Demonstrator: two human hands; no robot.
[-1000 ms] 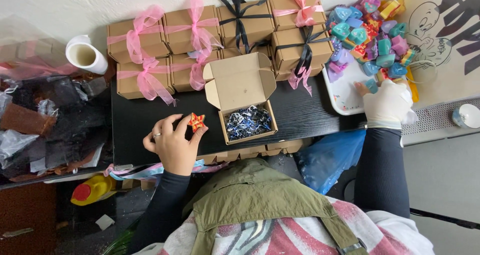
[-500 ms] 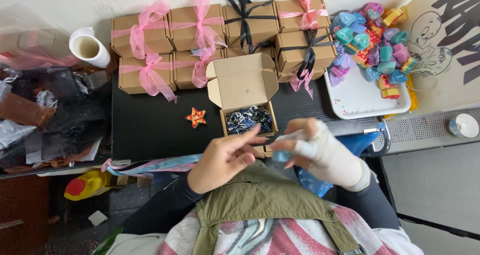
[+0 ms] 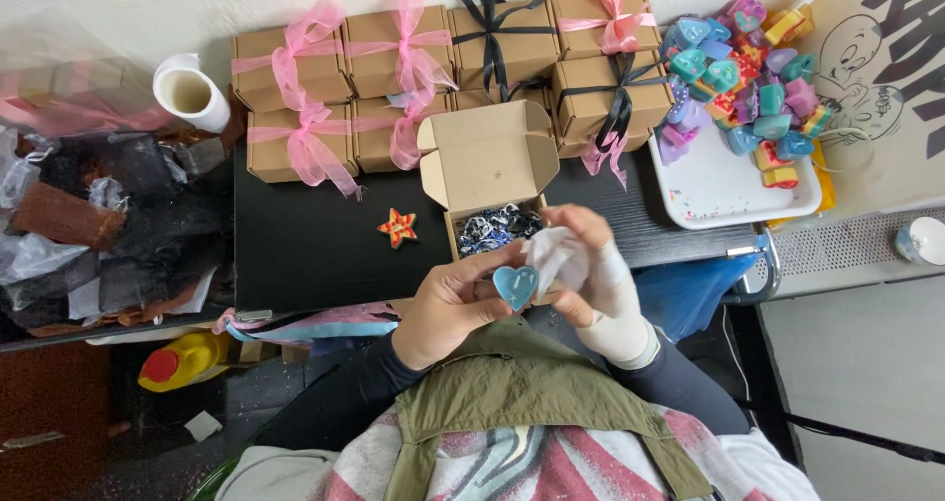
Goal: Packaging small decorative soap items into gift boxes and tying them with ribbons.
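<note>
A: Obs. 1, fingers. Both hands meet over the near table edge. The left hand [image 3: 455,306] has thumb and fingertips pinched on a small blue heart-shaped piece [image 3: 516,286], its face turned up to the camera.

B: And the other hand?

A: The right hand [image 3: 591,270], wrapped in white bandage or a glove, has its fingers curled in against the heart's 2 o'clock side, with white wrapping bunched there. Fingers closed; whether they grip the heart itself or only the white material, I cannot tell.

B: Outward from the heart, by clock?

A: At 12 o'clock, just beyond the hands, an open cardboard box [image 3: 487,171], lid flaps standing, with dark blue-and-silver pieces [image 3: 497,229] inside. At 10 o'clock, a red-and-orange star [image 3: 398,228] lying alone on the black tabletop [image 3: 295,255], apart from the box.

B: Farther out?

A: From 11 to 1 o'clock, closed kraft boxes along the wall: some tied with pink ribbon [image 3: 305,117], some with black ribbon [image 3: 497,33]. At 2 o'clock, a white tray [image 3: 724,191] holding a heap of coloured heart pieces [image 3: 748,58] at its far end. At 10 o'clock, far, a white cup [image 3: 189,92]. At 8 o'clock, below table level, a yellow bottle with a red cap [image 3: 182,361].

B: Position of the heart?

A: Held off the table, between the hands, near the person's chest.
</note>
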